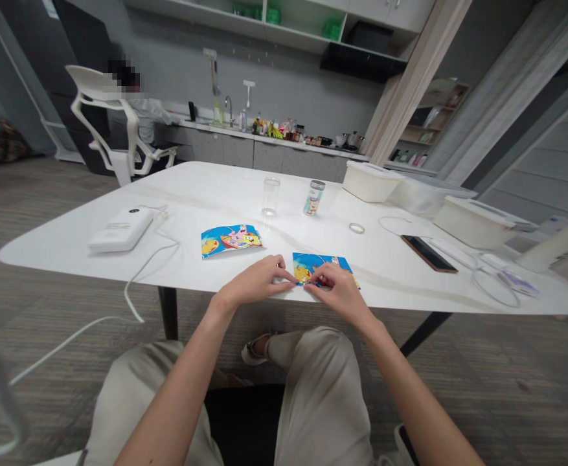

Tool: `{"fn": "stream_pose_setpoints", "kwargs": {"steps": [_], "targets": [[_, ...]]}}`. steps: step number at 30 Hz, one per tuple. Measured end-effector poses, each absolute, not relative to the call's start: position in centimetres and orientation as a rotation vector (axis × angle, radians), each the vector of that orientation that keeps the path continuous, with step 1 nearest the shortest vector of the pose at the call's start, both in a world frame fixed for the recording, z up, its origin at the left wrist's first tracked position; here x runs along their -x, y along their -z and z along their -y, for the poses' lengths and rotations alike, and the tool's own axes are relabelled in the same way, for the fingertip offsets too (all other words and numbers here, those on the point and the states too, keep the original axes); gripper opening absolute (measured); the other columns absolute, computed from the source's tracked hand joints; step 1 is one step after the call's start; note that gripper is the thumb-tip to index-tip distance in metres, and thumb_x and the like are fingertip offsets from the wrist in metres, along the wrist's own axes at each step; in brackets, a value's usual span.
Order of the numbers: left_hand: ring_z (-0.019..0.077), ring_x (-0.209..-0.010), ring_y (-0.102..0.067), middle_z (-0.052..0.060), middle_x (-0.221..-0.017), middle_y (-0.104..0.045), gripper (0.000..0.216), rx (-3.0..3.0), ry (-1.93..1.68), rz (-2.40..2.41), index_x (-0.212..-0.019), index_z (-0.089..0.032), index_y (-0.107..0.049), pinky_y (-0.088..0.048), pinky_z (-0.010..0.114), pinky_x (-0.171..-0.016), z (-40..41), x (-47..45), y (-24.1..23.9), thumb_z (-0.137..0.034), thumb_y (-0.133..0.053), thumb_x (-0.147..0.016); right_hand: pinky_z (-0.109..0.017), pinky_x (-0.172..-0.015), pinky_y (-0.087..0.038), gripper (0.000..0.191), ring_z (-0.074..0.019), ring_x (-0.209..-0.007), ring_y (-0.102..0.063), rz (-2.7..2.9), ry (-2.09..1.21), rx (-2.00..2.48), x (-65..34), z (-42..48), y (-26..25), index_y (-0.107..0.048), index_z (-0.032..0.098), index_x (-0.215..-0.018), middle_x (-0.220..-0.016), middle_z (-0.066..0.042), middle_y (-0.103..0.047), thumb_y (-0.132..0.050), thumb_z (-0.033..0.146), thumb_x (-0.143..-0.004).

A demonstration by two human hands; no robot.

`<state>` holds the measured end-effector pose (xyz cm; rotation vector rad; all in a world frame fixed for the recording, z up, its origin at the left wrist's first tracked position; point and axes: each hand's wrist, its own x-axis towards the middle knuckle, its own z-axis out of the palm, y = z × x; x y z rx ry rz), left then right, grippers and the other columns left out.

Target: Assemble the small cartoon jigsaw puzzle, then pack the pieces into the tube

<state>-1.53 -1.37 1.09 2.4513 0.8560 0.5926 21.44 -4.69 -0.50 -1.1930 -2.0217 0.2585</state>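
Note:
A blue cartoon sticker sheet (307,260) lies at the table's front edge, partly covered by my right hand (337,288). The thumb and index finger of that hand pinch its lower left corner. From the left, my left hand (267,278) meets the same corner, thumb and index fingertip closed together there. The exact grip of the fingertips is too small to make out. A second blue cartoon sheet (230,241), slightly curled, rests beyond my left hand. Farther back stand a clear empty jar (271,196) and a jar with a cartoon wrap and grey lid (314,198).
On the white table (177,194) are a white power bank (122,230) with a cable at left, a ring-shaped lid (356,228), a phone (428,253) and white lidded boxes (371,181) at right. A person sits in a white chair (133,123) behind.

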Motion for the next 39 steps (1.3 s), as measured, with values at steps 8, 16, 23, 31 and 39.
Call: {"fn": "stream_pose_setpoints", "kwargs": {"steps": [8,16,23,31,39], "targets": [[0.0191,-0.091,-0.052,0.005,-0.093,-0.054,0.032,-2.454,-0.585,-0.851,-0.110,-0.026,-0.074,-0.039,0.030,-0.087,1.47,1.60,-1.24,-0.038,-0.052,-0.092,-0.033,-0.071,-0.047,0.005,-0.0189,-0.077,-0.059,2.036,-0.260,1.168,-21.43,4.91,0.23,-0.069,0.022,-0.077,-0.080,-0.005,-0.067,-0.067,0.024,-0.081],[0.0195,-0.091,-0.052,0.005,-0.093,-0.055,0.033,-2.456,-0.576,-0.857,-0.110,-0.025,-0.074,-0.040,0.031,-0.087,1.60,1.55,-1.41,-0.040,-0.051,-0.092,-0.035,-0.076,-0.049,0.006,-0.0200,-0.083,-0.062,2.048,-0.225,1.154,-21.52,4.78,0.60,-0.071,0.023,-0.078,-0.086,-0.005,-0.068,-0.066,0.023,-0.082],[0.0194,-0.091,-0.053,0.005,-0.091,-0.054,0.032,-2.455,-0.569,-0.856,-0.109,-0.024,-0.074,-0.039,0.030,-0.085,1.69,1.52,-1.58,-0.038,-0.051,-0.092,-0.035,-0.075,-0.049,0.006,-0.0195,-0.080,-0.060,2.075,-0.193,1.187,-21.55,4.89,0.58,-0.069,0.022,-0.085,-0.084,-0.005,-0.066,-0.065,0.020,-0.082],[0.0190,-0.089,-0.053,0.004,-0.089,-0.053,0.031,-2.466,-0.568,-0.846,-0.109,-0.025,-0.074,-0.039,0.030,-0.084,1.71,1.50,-1.68,-0.037,-0.052,-0.092,-0.041,-0.087,-0.049,0.010,-0.0230,-0.095,-0.061,2.141,-0.126,1.115,-21.49,5.16,0.60,-0.069,0.022,-0.080,-0.098,-0.008,-0.064,-0.061,0.020,-0.085],[0.0162,-0.083,-0.053,0.002,-0.090,-0.055,0.033,-2.375,-0.655,-0.857,-0.114,-0.022,-0.068,-0.042,0.027,-0.079,1.74,1.63,-1.49,-0.037,-0.060,-0.087,-0.040,-0.087,-0.047,0.014,-0.0232,-0.097,-0.058,2.131,-0.080,1.060,-21.29,5.33,0.48,-0.061,0.022,-0.094,-0.100,-0.008,-0.062,-0.053,0.014,-0.087]]}}
